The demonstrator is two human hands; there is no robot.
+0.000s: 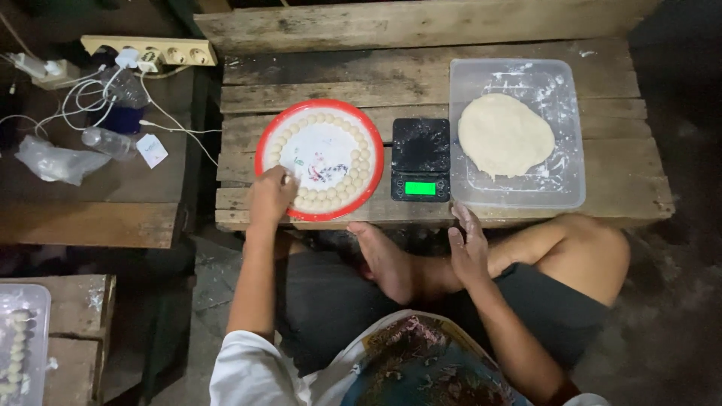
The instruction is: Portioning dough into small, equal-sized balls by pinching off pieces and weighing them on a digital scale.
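A red-rimmed white plate [320, 109] sits on a wooden pallet table, with small dough balls [353, 177] lined around its edge. My left hand [271, 197] rests on the plate's lower left rim, fingers closed at the row of balls; whether it holds one is hidden. A small black scale [420, 159] with a green lit display stands right of the plate. Beyond it, a clear plastic tray [568, 188] holds a flat lump of dough [504, 134]. My right hand [469, 248], floury, hangs below the table edge near my foot, fingers loosely apart and holding nothing.
A power strip [150, 51] with white cables, a plastic bottle [109, 140] and a crumpled bag [56, 162] lie on a lower bench at left. Another clear tray [22, 301] with dough balls sits at the bottom left. My crossed legs are under the table edge.
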